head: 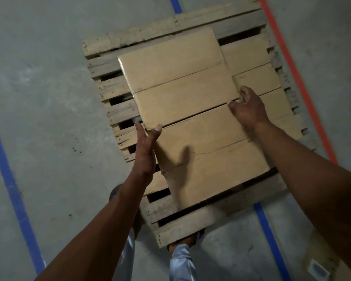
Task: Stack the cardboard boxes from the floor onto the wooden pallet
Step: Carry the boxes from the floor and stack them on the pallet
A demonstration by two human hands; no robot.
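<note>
Looking down from the head camera, I see the wooden pallet [209,216] lying skewed on the concrete floor [49,98], its slats running from lower left to upper right. On it sit cardboard boxes, and the upper box [176,78] rests on top of them, over the pallet's far half, with its long axis running from the pallet's far edge toward the near edge, tilted a little leftward at the top, and its seam crossing it the short way. My left hand [145,148] is at that box's near left corner, fingers straight along the side and the thumb tip on the corner's top, so its grip is apart, pressing rather than clamping. My right hand [246,106] is at the box's near right corner, fingers loosely curled against the edge; I cannot tell whether that grip is clamped on the box or only touching it. Below this lies the lower box [211,159], reaching toward the pallet's near edge. Blue tape [14,191] and red tape [298,78] line the floor on either side, and another carton [320,266] shows at the bottom right.
</note>
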